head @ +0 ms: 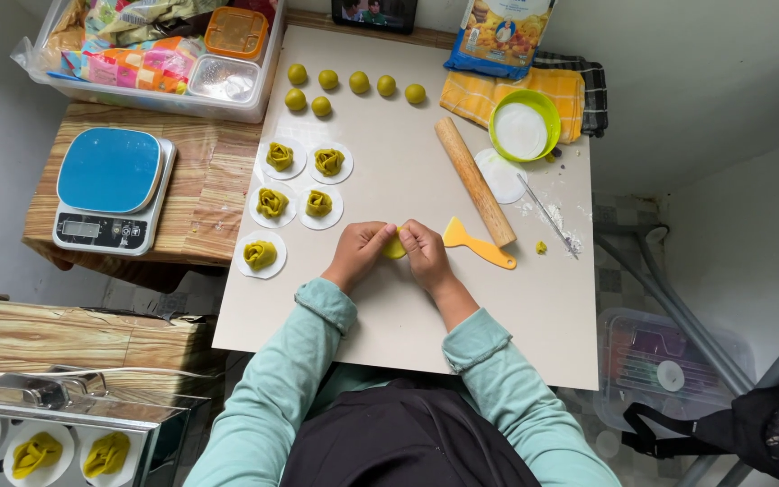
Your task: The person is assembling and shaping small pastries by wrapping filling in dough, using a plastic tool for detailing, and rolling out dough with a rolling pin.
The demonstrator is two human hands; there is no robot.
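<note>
left hand [360, 250] and right hand [425, 253] — both pinching one yellow-green dough piece [394, 248] between fingertips, at mid board [389, 307] | yellow scraper [477, 243] just right | rolling pin [474, 180] beyond — five shaped dough flowers [295, 194] left

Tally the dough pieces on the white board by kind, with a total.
Dough balls: 7
Shaped rosettes on paper rounds: 5
Piece between the hands, left and right: 1
Small scrap by the scraper: 1
Total: 14
</note>
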